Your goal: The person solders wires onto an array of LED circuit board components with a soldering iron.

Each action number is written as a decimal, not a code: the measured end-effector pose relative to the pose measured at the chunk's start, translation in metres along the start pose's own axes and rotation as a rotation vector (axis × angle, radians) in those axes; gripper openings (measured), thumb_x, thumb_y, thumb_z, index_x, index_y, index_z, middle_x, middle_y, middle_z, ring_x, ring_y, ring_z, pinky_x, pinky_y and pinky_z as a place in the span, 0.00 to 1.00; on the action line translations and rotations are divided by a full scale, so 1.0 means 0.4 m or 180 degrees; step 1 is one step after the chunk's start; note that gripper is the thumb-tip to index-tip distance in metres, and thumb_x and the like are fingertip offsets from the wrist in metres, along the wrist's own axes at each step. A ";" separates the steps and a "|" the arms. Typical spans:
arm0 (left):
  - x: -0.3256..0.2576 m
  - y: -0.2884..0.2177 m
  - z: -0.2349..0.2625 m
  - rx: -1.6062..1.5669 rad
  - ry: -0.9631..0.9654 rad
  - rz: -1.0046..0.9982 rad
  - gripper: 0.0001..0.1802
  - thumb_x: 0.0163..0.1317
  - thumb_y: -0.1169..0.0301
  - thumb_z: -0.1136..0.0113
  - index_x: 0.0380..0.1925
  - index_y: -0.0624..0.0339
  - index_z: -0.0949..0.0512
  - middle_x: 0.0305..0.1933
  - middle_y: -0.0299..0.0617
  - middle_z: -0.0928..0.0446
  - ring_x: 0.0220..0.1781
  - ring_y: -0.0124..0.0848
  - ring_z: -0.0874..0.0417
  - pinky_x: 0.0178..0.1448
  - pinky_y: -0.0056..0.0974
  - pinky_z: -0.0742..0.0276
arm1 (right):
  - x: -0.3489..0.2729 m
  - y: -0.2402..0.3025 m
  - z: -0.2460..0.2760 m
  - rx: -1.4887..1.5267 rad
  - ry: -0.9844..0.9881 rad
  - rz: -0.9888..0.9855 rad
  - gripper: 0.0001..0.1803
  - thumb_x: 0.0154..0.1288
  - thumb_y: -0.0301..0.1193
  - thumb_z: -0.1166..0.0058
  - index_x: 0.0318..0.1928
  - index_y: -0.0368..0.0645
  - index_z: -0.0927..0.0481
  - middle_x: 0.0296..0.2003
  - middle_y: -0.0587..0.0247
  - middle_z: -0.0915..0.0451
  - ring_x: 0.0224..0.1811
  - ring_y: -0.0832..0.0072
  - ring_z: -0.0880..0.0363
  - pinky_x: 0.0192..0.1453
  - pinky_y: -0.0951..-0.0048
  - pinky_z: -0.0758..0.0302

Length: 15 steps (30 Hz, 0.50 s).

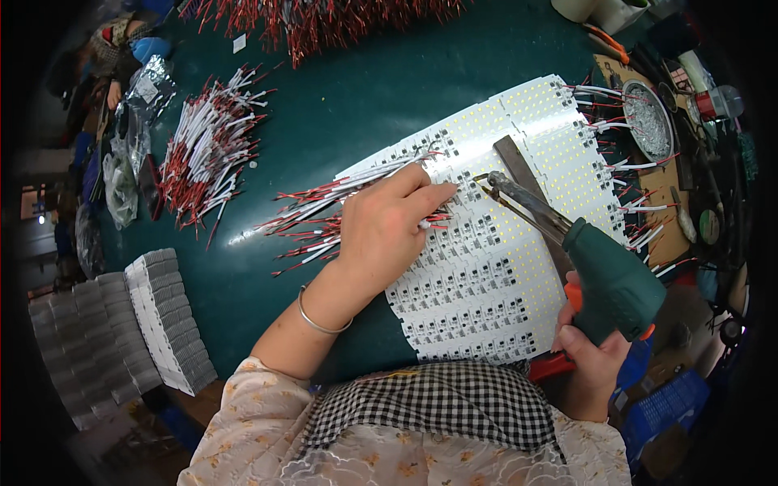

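My left hand (387,227) grips a bundle of red and white wires (324,212) and presses one wire end with thumb and forefinger onto a white LED circuit panel (502,259) lying on the green mat (340,105). In my right hand (590,356) is a green soldering gun (604,279), and its metal tip (484,180) points at the panel just right of my left fingertips. Boards along the panel's right edge have short wires (628,166) attached. A dark metal bar (519,166) lies across the panel under the gun.
A loose pile of red and white wires (212,146) lies at the left, with more red wires (324,20) along the far edge. Stacked white boards (166,320) sit at the lower left. Plastic bags (130,154) are at the far left. A round metal dish (648,121) and small tools stand at the right.
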State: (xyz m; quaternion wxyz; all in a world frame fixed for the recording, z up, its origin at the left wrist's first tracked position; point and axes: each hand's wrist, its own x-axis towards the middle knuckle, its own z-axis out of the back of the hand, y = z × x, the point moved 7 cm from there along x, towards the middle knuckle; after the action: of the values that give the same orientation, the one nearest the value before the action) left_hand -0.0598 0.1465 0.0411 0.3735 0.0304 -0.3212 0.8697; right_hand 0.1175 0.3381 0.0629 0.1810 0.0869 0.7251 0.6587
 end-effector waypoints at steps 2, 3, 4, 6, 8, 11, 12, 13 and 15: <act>-0.003 0.003 -0.004 -0.0021 -0.0034 -0.0053 0.25 0.37 0.86 0.37 0.39 0.52 0.16 0.30 0.37 0.22 0.26 0.33 0.20 0.27 0.35 0.26 | 0.002 0.004 -0.014 0.0113 0.0160 -0.0054 0.29 0.52 0.14 0.41 0.57 0.24 0.31 0.40 0.51 0.21 0.31 0.75 0.24 0.33 0.75 0.27; -0.003 0.002 -0.002 -0.0026 -0.0079 -0.0112 0.25 0.36 0.86 0.37 0.39 0.52 0.16 0.30 0.37 0.22 0.26 0.33 0.20 0.27 0.35 0.26 | 0.001 0.000 -0.014 0.0095 0.0130 -0.0146 0.28 0.53 0.14 0.41 0.57 0.24 0.30 0.38 0.53 0.20 0.32 0.75 0.24 0.33 0.75 0.27; -0.003 0.005 -0.003 -0.0026 -0.0077 -0.0107 0.25 0.36 0.86 0.37 0.39 0.52 0.16 0.30 0.37 0.22 0.26 0.33 0.20 0.27 0.35 0.26 | 0.000 -0.005 -0.014 0.0078 0.0099 -0.0238 0.27 0.53 0.14 0.40 0.56 0.24 0.30 0.37 0.54 0.20 0.32 0.76 0.24 0.34 0.75 0.27; -0.003 0.003 0.000 -0.0066 -0.0139 -0.0198 0.26 0.35 0.87 0.37 0.39 0.53 0.16 0.29 0.37 0.22 0.26 0.33 0.20 0.26 0.35 0.26 | -0.001 -0.023 -0.009 -0.0059 0.0037 -0.0212 0.31 0.53 0.19 0.37 0.57 0.23 0.32 0.40 0.50 0.21 0.27 0.76 0.25 0.28 0.77 0.28; -0.001 0.001 0.000 -0.0068 -0.0129 -0.0193 0.26 0.34 0.87 0.38 0.38 0.53 0.16 0.29 0.37 0.22 0.26 0.33 0.20 0.26 0.35 0.25 | -0.002 -0.026 -0.001 -0.0197 -0.0030 -0.0186 0.36 0.52 0.25 0.34 0.59 0.21 0.34 0.44 0.47 0.22 0.22 0.77 0.26 0.22 0.79 0.28; -0.004 0.001 0.001 -0.0046 -0.0102 -0.0179 0.26 0.34 0.88 0.39 0.38 0.54 0.16 0.30 0.37 0.22 0.27 0.33 0.19 0.27 0.35 0.25 | 0.001 -0.034 -0.004 -0.0204 0.0005 -0.0311 0.36 0.52 0.25 0.33 0.59 0.21 0.34 0.43 0.47 0.22 0.22 0.77 0.26 0.22 0.80 0.29; -0.003 0.001 -0.001 -0.0053 -0.0087 -0.0183 0.26 0.35 0.88 0.39 0.38 0.54 0.16 0.30 0.38 0.22 0.27 0.34 0.19 0.27 0.35 0.24 | 0.003 -0.028 -0.007 -0.0162 -0.0056 -0.0216 0.36 0.52 0.25 0.33 0.59 0.21 0.34 0.41 0.48 0.22 0.22 0.77 0.26 0.22 0.80 0.29; -0.002 0.000 -0.002 -0.0059 -0.0077 -0.0194 0.26 0.35 0.88 0.39 0.38 0.54 0.16 0.30 0.38 0.22 0.27 0.34 0.19 0.27 0.35 0.24 | 0.004 -0.023 -0.008 -0.0120 -0.0117 -0.0120 0.36 0.52 0.25 0.33 0.59 0.22 0.34 0.38 0.49 0.21 0.22 0.77 0.26 0.23 0.80 0.29; 0.003 0.003 -0.005 -0.0117 -0.0029 -0.0160 0.26 0.35 0.89 0.40 0.38 0.55 0.16 0.30 0.38 0.21 0.28 0.35 0.18 0.29 0.35 0.23 | 0.002 -0.029 -0.002 -0.0180 -0.0087 -0.0126 0.36 0.52 0.25 0.33 0.59 0.22 0.33 0.37 0.50 0.21 0.22 0.77 0.26 0.23 0.80 0.29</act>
State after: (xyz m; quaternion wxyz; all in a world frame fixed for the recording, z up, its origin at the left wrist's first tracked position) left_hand -0.0612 0.1476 0.0391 0.3943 0.0354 -0.3380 0.8538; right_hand 0.1178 0.3362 0.0515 0.2063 0.0763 0.7053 0.6740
